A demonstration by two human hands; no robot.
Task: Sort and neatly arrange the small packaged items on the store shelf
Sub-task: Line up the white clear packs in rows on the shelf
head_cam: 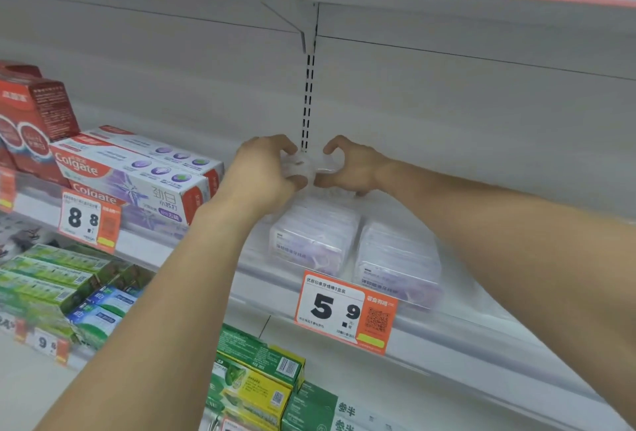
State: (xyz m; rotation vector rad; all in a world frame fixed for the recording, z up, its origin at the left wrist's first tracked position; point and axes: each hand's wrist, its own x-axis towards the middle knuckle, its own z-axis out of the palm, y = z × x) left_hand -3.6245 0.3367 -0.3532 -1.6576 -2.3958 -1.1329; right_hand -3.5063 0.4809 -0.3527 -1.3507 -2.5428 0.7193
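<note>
Both hands reach to the back of the white shelf (447, 324). My left hand (265, 169) and my right hand (351, 165) grip a clear plastic floss-pick pack (309, 167) between them, each with curled fingers on one end. The pack is held just above the rear of a row of the same clear packs. In front of the hands lie two stacks of these packs with purple print, the left stack (313, 241) and the right stack (399, 265), close to the shelf's front edge. The held pack is partly hidden by my fingers.
Colgate toothpaste boxes (137, 176) lie stacked to the left, red boxes (31, 120) beyond them. A 5.9 price tag (344, 313) hangs on the shelf edge. Green toothpaste boxes (254, 382) fill the shelf below. Bare shelf extends to the right of the packs.
</note>
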